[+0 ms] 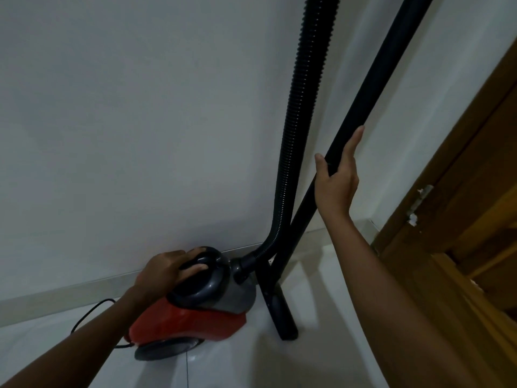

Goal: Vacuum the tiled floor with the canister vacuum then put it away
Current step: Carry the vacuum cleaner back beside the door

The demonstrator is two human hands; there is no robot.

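The red and grey canister vacuum (195, 312) stands on the white tiled floor (229, 365) close to the wall. My left hand (165, 271) grips its dark carry handle on top. A ribbed black hose (296, 130) rises from the canister's front and leaves the top of the frame. Beside it the straight black wand (372, 77) leans up to the right, its floor head (282, 315) resting on the tiles. My right hand (337, 180) touches the wand at mid height, fingers straight along it and thumb on the other side.
A white wall (140, 121) with a pale skirting strip (84, 289) runs behind the vacuum. A brown wooden door frame (461, 205) stands at the right. The black power cord (92, 312) loops on the floor left of the canister.
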